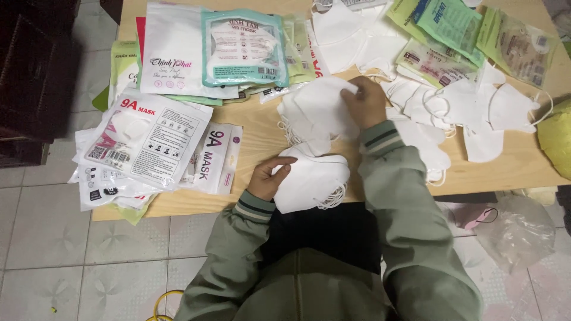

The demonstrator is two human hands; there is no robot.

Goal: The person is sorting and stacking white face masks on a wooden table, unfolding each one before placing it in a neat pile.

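Observation:
My left hand (269, 176) grips the left edge of a small stack of white folded face masks (312, 181) at the near edge of the wooden table (262, 134). My right hand (364, 102) reaches farther back and pinches the top mask of a second white pile (315, 110) in the table's middle. Both arms wear olive-green sleeves with striped cuffs. Ear loops hang out from the sides of both piles.
Printed mask pouches (148, 139) are heaped at the table's left, some overhanging the edge. More pouches (244, 47) and green packets (452, 27) lie at the back. Loose white masks (476, 110) spread to the right. A clear plastic bag (517, 229) lies on the tiled floor.

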